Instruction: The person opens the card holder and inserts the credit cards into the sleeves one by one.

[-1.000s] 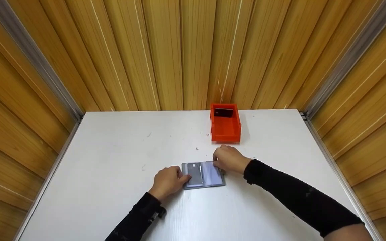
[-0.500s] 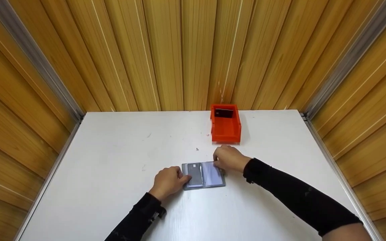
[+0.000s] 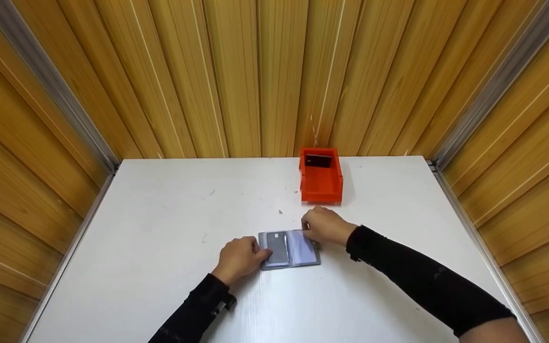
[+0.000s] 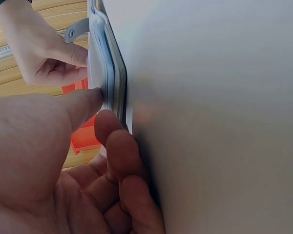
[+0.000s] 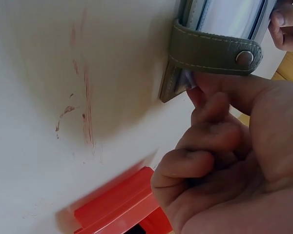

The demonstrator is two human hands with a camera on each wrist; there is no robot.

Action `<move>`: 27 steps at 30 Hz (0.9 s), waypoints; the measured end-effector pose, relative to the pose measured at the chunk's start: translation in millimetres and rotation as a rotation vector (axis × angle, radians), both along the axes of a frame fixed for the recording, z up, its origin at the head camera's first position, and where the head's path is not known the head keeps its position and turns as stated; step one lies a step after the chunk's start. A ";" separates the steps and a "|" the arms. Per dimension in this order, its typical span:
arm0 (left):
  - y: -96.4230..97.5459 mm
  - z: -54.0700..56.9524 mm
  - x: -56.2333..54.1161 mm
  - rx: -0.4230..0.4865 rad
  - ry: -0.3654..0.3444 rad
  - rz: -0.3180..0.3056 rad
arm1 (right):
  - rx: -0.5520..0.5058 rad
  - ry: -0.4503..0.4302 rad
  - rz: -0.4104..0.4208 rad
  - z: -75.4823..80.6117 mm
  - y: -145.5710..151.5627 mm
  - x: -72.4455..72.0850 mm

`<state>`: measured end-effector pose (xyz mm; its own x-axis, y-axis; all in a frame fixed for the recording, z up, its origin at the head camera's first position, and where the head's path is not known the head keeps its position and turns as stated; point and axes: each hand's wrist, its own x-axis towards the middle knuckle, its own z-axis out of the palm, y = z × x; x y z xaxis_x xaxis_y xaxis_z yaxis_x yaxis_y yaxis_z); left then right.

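Note:
A grey card holder [image 3: 289,261] lies unfolded on the white table in the head view. Behind the clear sleeve on its left half is a dark grey card [image 3: 277,251] with a chip. My left hand [image 3: 240,257] pinches the holder's left edge, thumb on top; its fingertips [image 4: 121,148] are at the edge in the left wrist view. At the far right corner, my right hand [image 3: 327,225] pinches a clear sleeve [image 3: 301,247] between thumb and index finger. A stitched strap [image 5: 205,48] with a snap stands up beside that thumb in the right wrist view.
Just beyond my right hand stands an orange-red bin [image 3: 321,196], with a black card-like piece [image 3: 318,161] against its back wall. Wood-patterned panels [image 3: 236,81] rise behind the table and on both sides. Reddish scuffs [image 5: 88,107] mark the tabletop.
My right fingertips have shifted very slightly left at the sleeve's corner. The left hand, card holder and bin keep their places.

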<state>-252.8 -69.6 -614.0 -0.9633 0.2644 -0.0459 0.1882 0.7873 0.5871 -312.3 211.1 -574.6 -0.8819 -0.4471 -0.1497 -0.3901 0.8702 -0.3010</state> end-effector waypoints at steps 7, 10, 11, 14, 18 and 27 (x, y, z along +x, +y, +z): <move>-0.1 0.2 -0.4 0.001 0.000 0.004 | -0.025 -0.017 -0.029 2.5 0.1 0.6; 0.2 -0.2 -0.5 -0.005 0.001 0.003 | -0.041 -0.041 -0.049 6.0 0.4 1.0; 0.4 -0.3 -0.4 -0.005 0.001 0.003 | -0.043 -0.048 -0.055 6.6 0.5 0.9; 0.5 0.6 -0.2 -0.003 0.005 0.001 | -0.052 -0.062 -0.064 9.1 0.3 1.0; 0.6 1.7 0.2 0.007 -0.003 0.003 | -0.068 -0.093 -0.085 12.7 -0.7 1.5; 0.5 1.4 0.7 0.015 0.019 -0.002 | -0.041 -0.117 -0.106 25.7 -3.5 2.3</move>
